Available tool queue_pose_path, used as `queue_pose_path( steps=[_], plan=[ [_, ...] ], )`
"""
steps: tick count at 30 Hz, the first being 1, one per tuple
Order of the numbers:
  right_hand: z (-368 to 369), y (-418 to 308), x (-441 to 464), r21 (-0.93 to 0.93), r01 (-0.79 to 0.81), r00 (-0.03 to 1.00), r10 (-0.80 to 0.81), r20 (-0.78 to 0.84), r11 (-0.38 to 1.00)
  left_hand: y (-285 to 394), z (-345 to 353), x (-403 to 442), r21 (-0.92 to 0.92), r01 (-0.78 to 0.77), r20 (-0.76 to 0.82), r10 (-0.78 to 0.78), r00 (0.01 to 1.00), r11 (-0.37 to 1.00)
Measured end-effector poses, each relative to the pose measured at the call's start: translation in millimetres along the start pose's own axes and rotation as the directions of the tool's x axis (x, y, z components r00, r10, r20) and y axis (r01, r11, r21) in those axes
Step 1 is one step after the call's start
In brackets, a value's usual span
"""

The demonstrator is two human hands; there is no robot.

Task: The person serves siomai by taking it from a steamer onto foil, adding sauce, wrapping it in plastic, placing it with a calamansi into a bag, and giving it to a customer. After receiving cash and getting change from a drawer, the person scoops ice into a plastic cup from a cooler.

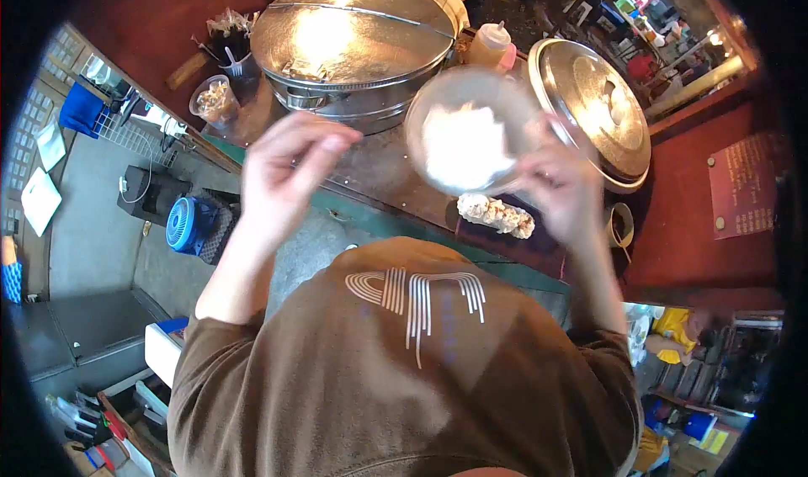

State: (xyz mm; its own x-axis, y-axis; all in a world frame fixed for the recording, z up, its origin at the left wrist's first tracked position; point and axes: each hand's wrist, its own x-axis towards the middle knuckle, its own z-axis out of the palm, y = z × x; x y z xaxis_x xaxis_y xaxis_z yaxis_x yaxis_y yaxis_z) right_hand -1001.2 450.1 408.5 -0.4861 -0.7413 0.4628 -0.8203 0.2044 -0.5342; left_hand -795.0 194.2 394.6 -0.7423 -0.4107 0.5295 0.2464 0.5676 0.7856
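My right hand [557,178] grips the near right edge of a round translucent bowl [427,170], blurred by motion, with a bright white mass [467,145] in it. What the white mass is cannot be made out. Just below the bowl, a long lumpy whitish roll of food [497,216] lies on a dark mat at the counter's near edge. To the left, my left hand [290,161] hangs in the air before the large metal vessel, fingers loosely stretched and thumb alongside, with nothing visible in it.
A large round metal vessel [345,65] with a shiny lid stands at the back of the counter. Right of it are a squeeze bottle [491,46] and a lidded round pot [589,107]. A plastic cup [216,103] stands left; a tape roll [621,225] is far right.
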Motion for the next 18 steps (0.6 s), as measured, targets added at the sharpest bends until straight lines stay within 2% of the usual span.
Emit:
queue_pose_path(
  steps=[1, 2, 4, 7, 8, 10, 14, 15, 18],
  plan=[
    [35.2, 14.0, -19.7, 0.094, -0.009, 0.999, 0.005, 0.043, 0.996, 3.7, 12.3, 5.9, 0.046, -0.023, 0.086, 0.019, 0.996, 0.999],
    [59.9, 21.9, -35.4, 0.259, -0.075, 0.997, 0.075, 0.01, 0.963, 6.5, 24.8, 10.9, 0.092, -0.047, 0.174, 0.031, 0.984, 0.995],
    [87.0, 22.2, -49.0, 0.292, -0.11, 0.993, 0.118, -0.01, 0.95, -22.4, 56.1, 20.2, 0.206, -0.279, 0.34, 0.198, 0.919, 0.938],
    [124.3, 41.0, -57.2, 0.382, -0.17, 0.98, 0.195, -0.027, 0.909, -72.6, 92.1, 21.0, 0.253, -0.324, 0.596, 0.118, 0.795, 0.911],
    [136.5, 48.5, -58.4, 0.384, -0.172, 0.978, 0.202, -0.04, 0.907, -75.7, 98.1, 22.4, 0.317, -0.223, 0.677, -0.055, 0.734, 0.922],
    [159.2, 65.6, -61.9, 0.426, -0.181, 0.976, 0.214, -0.03, 0.887, -99.7, 110.1, 15.6, 0.419, -0.262, 0.696, -0.122, 0.708, 0.869],
    [195.8, 85.5, -69.8, 0.505, -0.245, 0.955, 0.295, -0.02, 0.828, -136.9, 119.3, 5.6, 0.418, -0.145, 0.675, -0.2, 0.71, 0.897],
    [198.7, 90.2, -71.9, 0.476, -0.288, 0.947, 0.322, 0.01, 0.831, -140.6, 118.6, 5.1, 0.406, -0.103, 0.655, -0.211, 0.725, 0.908],
    [201.1, 98.2, -71.1, 0.205, -0.194, 0.979, 0.203, -0.022, 0.959, -136.2, 111.6, 9.4, 0.362, -0.069, 0.613, -0.182, 0.769, 0.93]
  ],
)
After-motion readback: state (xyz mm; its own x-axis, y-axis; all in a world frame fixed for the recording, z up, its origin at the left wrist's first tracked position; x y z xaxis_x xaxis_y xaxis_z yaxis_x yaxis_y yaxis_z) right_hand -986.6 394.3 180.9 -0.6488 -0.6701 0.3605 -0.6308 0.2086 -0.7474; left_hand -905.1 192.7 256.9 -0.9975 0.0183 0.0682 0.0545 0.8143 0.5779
